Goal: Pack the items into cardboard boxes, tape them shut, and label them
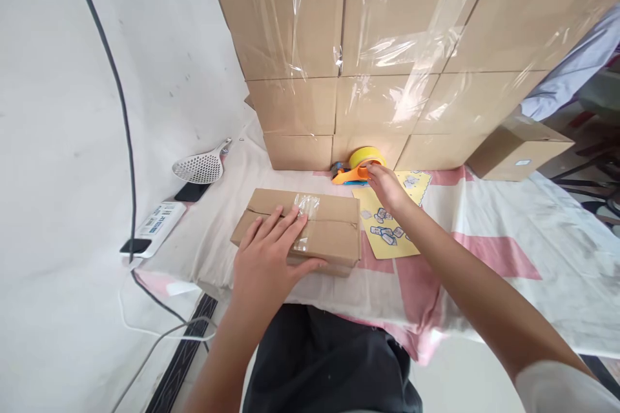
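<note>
A small cardboard box (334, 210) lies flat on the cloth, a strip of clear tape across its top flaps. My left hand (268, 255) rests on it with the fingers spread over the top and the thumb along the near edge. Farther back, my right hand (386, 186) has its fingers closed on an orange tape dispenser (346, 175) with a yellow roll. The dispenser sits at the foot of the stacked boxes. Part of it is hidden behind my fingers. Beneath my right wrist lies a yellow printed sheet (387, 246).
A wall of taped cardboard boxes (300, 106) stands along the back. Another box (513, 148) is at the right. On the left are a white slotted scoop (201, 168), a white power strip (162, 222) and a hanging cable (126, 135). A pink-and-white cloth (489, 255) covers the table.
</note>
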A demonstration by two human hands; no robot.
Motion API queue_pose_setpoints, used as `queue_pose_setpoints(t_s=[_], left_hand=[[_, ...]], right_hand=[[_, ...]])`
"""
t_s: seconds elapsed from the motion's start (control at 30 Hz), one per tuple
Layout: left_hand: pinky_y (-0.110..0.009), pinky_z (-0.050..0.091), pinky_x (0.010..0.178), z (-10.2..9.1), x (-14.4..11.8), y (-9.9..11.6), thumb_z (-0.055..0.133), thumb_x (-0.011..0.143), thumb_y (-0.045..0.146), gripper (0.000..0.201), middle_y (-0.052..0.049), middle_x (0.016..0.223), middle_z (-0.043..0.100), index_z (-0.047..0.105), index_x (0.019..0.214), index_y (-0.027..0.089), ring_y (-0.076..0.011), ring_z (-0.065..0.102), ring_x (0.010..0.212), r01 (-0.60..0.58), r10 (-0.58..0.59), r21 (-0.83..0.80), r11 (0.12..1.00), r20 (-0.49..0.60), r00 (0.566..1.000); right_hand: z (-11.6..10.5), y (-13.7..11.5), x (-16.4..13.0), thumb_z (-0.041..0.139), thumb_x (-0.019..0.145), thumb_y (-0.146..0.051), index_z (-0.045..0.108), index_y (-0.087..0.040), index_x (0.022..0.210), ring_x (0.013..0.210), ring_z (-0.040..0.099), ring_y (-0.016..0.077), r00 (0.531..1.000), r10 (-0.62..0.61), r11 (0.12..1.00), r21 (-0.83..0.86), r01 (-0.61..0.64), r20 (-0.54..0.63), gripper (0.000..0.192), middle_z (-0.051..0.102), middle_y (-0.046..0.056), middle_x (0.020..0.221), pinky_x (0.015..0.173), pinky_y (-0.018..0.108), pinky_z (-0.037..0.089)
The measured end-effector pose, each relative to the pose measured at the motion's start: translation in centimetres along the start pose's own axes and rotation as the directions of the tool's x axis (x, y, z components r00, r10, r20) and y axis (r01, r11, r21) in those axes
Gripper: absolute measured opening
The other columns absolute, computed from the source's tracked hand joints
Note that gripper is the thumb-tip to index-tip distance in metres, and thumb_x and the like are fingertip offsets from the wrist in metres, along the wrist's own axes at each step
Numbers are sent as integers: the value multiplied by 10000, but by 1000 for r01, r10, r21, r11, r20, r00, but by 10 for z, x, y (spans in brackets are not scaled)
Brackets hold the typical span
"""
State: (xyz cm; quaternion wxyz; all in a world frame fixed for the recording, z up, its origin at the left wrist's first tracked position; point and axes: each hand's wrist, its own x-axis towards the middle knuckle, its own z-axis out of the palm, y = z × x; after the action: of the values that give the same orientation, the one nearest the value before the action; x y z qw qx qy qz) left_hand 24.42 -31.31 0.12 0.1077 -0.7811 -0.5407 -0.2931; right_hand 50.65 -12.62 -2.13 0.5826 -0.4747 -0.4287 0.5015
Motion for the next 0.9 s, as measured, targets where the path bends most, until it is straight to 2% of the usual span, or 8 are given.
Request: queue_pose_setpoints(t_s=[0.07, 0.17, 0.33, 0.47, 0.57, 0.67, 0.8, 0.9], left_hand=[[-526, 384, 1148, 4, -1, -1, 729, 799, 685, 701, -50, 1417, 653, 652, 1377, 296, -382, 594, 1336, 4, -5, -35, 999, -15, 1000], [-533, 367, 1163, 9, -2, -1, 738, 776, 692, 698, -57, 1393, 671, 670, 1360, 314, -383, 598, 1332, 27, -29, -65, 998, -29, 999], [-505, 345, 1175, 16, 0, -1, 741, 795, 662, 653, -55, 1386, 677, 677, 1353, 331, -370, 609, 1320, 49, -55, -58, 997, -101, 993], [-494, 319, 1184, 27, 14, -13, 751, 804, 637, 645, -56, 1416, 655, 665, 1372, 341, -369, 585, 1347, 60, -64, -40, 997, -112, 992], [-516, 296, 1198, 38, 30, -29, 767, 759, 676, 682, -71, 1405, 664, 687, 1344, 335, -386, 581, 1347, 87, -94, -47, 995, -157, 983], [-550, 271, 1219, 44, 43, -39, 769, 731, 709, 702, -94, 1386, 678, 707, 1316, 325, -401, 573, 1350, 128, -142, -86, 988, -185, 973], [-594, 237, 1233, 29, 51, -32, 675, 827, 712, 694, -117, 1434, 644, 652, 1381, 296, -391, 536, 1390, 148, -173, -186, 971, -124, 977], [-522, 369, 1181, 8, 60, -12, 600, 935, 616, 619, -110, 1458, 624, 574, 1448, 270, -328, 562, 1362, 166, -214, -333, 928, -113, 970]], right_hand=[[8, 10, 32, 688, 836, -396, 556, -225, 725, 801, 645, 161, 999, -3, 998, 55, 5, -42, 243, 633, 11, 767, 818, 315, 558], [18, 23, 56, 650, 849, -455, 418, -246, 686, 649, 527, 126, 993, -37, 992, 117, 50, -110, 352, 494, -40, 648, 675, 268, 501], [25, 41, 57, 748, 752, -410, 372, -252, 669, 602, 393, 109, 984, -98, 982, 145, 120, -151, 416, 371, -75, 609, 600, 258, 405], [31, 39, 54, 709, 743, -506, 377, -256, 748, 719, 484, 126, 960, -119, 960, 216, 177, -255, 416, 431, -54, 715, 676, 257, 452], [32, 16, 52, 604, 783, -591, 371, -261, 807, 854, 581, 151, 939, -159, 929, 275, 246, -305, 405, 507, -20, 828, 757, 280, 512], [28, -23, 45, 584, 782, -599, 404, -261, 843, 968, 648, 196, 922, -259, 888, 304, 345, -289, 388, 571, 12, 910, 810, 330, 554], [21, -75, 20, 570, 834, -602, 501, -259, 955, 1062, 704, 265, 916, -395, 858, 326, 396, -73, 370, 660, 49, 1026, 850, 421, 595], [25, -101, -7, 580, 858, -684, 569, -245, 987, 1071, 722, 303, 895, -439, 865, 306, 397, 77, 458, 706, 76, 1005, 870, 474, 612]])
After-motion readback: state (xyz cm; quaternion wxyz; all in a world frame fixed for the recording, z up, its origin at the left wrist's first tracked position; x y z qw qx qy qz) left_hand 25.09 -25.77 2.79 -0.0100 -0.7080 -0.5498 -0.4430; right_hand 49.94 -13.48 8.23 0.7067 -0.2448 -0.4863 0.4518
